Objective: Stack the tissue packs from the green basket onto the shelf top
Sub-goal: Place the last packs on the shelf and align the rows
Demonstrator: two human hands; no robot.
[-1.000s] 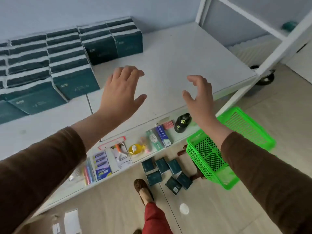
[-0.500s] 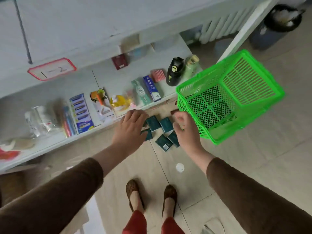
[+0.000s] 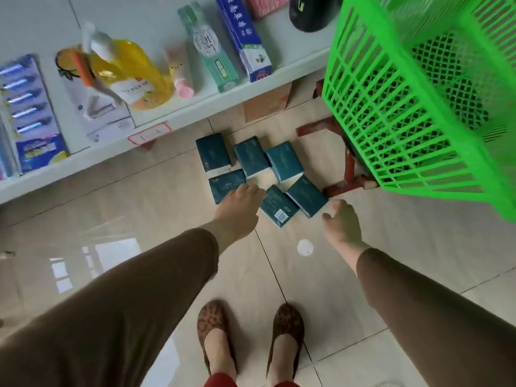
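Note:
Several dark teal tissue packs (image 3: 252,159) lie flat on the tiled floor below the lower shelf. My left hand (image 3: 238,209) reaches down over the front left pack (image 3: 224,184), its fingertips at that pack's edge and nothing gripped. My right hand (image 3: 342,220) hovers just right of the front right pack (image 3: 307,195), fingers loosely curled, holding nothing. The green basket (image 3: 418,107) stands at the upper right on a red stool (image 3: 349,166). The shelf top is out of view.
The lower shelf (image 3: 181,113) carries a yellow bottle (image 3: 131,71), toothpaste boxes (image 3: 243,37), toothbrush packs (image 3: 26,107) and a black item (image 3: 310,15). A cardboard piece (image 3: 266,103) lies under it. My feet in patterned shoes (image 3: 215,333) stand on the floor behind the packs.
I have bent down from the shelf top toward the floor. Both hands dropped from above the shelf to the tissue packs on the floor.

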